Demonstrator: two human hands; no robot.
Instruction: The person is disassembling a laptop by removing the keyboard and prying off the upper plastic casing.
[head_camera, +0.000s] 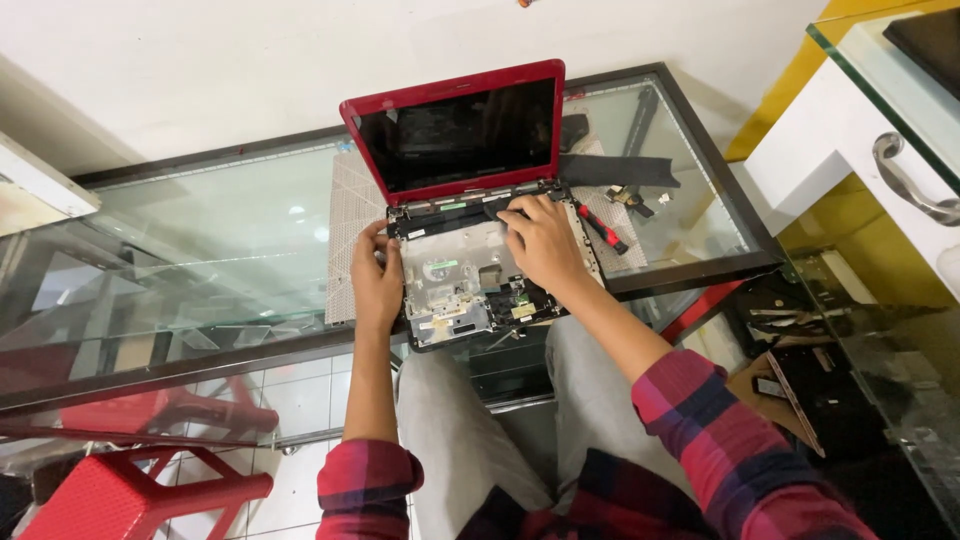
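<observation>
On glass tabletop (200, 260), head view: red laptop (460, 130) with lid raised, dark screen facing the camera, base stripped of its keyboard cover so that the exposed circuit board (455, 285) and metal plates show. Laptop base seated on a pale dotted work mat (350, 230), near the front edge of the tabletop, directly above the grey-trousered knees. Left hand (375, 275) placed against the left edge of the base, fingers curled over the rim, thumb alongside; grip closed lightly on the laptop's edge. Right hand (543, 243) laid palm down over the upper right part of the base, fingertips pressed at the hinge strip just below the screen; grip on any small part cannot be told, fingers bent and touching the chassis, nothing seen lifted. Red-handled screwdriver (601, 228) lying on the mat just right of the right hand, apart from it. Black strip-shaped panel (615, 170) lying on the glass right of the lid. Red plastic stool (120, 490) on the tiled floor at lower left, seen partly through the glass. White cabinet with metal handle (905, 180) at right. Plaid sleeves on both forearms.
</observation>
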